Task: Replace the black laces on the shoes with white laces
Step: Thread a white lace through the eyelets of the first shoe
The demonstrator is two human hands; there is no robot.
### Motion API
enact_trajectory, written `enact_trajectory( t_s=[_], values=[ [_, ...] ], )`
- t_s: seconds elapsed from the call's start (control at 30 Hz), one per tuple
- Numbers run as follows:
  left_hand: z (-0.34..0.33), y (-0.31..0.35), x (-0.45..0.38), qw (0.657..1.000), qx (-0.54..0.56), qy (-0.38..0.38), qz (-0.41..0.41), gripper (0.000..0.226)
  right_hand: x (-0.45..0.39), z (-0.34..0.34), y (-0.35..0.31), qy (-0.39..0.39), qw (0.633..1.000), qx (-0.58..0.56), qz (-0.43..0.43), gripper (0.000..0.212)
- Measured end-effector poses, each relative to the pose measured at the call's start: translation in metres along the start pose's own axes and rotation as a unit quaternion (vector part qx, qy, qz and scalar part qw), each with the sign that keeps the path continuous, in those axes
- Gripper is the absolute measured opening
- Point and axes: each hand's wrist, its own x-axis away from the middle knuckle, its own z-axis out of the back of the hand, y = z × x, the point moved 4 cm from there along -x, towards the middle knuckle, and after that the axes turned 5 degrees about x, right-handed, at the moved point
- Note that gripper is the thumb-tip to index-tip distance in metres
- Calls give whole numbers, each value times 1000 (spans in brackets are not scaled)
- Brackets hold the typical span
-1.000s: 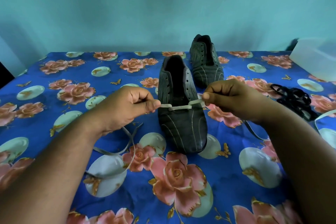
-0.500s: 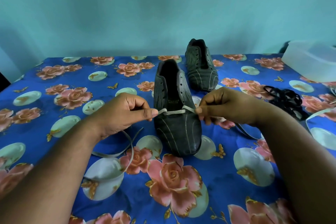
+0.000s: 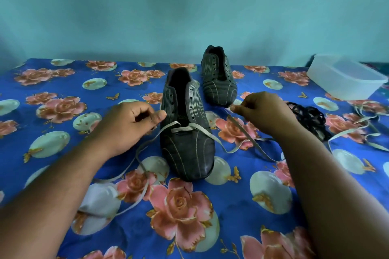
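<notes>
A person's left hand (image 3: 128, 124) hovers just beside the near shoe (image 3: 186, 132), fingers loosely curled and thumb extended toward its side; it appears to hold nothing, with the left run of the white lace (image 3: 189, 128) trailing slack below it across the floral tablecloth (image 3: 63, 82). The lace crosses the lowest pair of eyelets at the toe end of the shoe (the only row threaded so far, by the look of it), so the lacing seems to be at an early stage. The shoe stands toe toward the camera, likely so the eyelet rows face the person. Behind it, slightly right, the second shoe (image 3: 219, 78) waits with bare eyelets. The right hand (image 3: 261, 111) pinches the lace's other end between thumb and fingertips, lifted clear of the cloth, probably to aim the tip at the next eyelet. Farther right lie the removed black laces (image 3: 309, 115) in a heap, a second white lace (image 3: 357, 126) and a translucent plastic container (image 3: 345, 75).
</notes>
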Motion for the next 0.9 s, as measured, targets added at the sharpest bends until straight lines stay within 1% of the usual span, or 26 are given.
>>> enact_trajectory(
  t_s=[0.07, 0.13, 0.2, 0.27, 0.33, 0.4, 0.47, 0.53, 0.6, 0.67, 0.73, 0.77, 0.8, 0.9],
  values=[
    [-5, -1, 0, 999, 28, 9, 13, 39, 1, -12, -9, -4, 999, 48, 6, 31],
    [-12, 4, 0, 999, 44, 9, 29, 41, 1, -20, -14, -8, 996, 85, 8, 24],
    [-15, 6, 3, 996, 67, 11, 55, 41, 0, -22, -14, -11, 997, 78, 9, 11],
    [-16, 7, 3, 991, 100, 10, 85, 43, 1, -22, -14, -13, 998, 62, 14, 12],
    [-19, 6, 4, 987, 125, 1, 101, 50, 4, -18, -21, 5, 999, 25, 32, 10],
    [-22, 4, 4, 987, 119, -5, 105, 66, 9, -7, -33, 39, 996, -50, 56, 9],
    [-25, 4, 5, 986, 126, -11, 111, 76, 20, 4, -51, 59, 982, -156, 88, 10],
    [-27, 6, 5, 981, 152, -10, 121, 74, 32, 9, -71, 41, 959, -247, 133, 10],
    [-27, 6, 5, 973, 183, -13, 139, 69, 40, 5, -87, 25, 949, -261, 176, 10],
    [-26, 5, 5, 964, 212, -35, 160, 73, 43, -2, -97, 18, 949, -239, 203, 8],
    [-24, 4, 6, 958, 217, -63, 175, 76, 45, -8, -101, 13, 953, -212, 216, 5],
    [-22, 3, 6, 959, 208, -74, 177, 73, 46, -9, -102, 14, 956, -198, 217, 3],
    [-19, 4, 7, 961, 198, -83, 173, 64, 47, -9, -103, 20, 958, -189, 216, 2],
    [-13, 12, 8, 969, 175, -126, 121, 27, 47, -6, -101, 56, 960, -174, 212, 4]
  ],
)
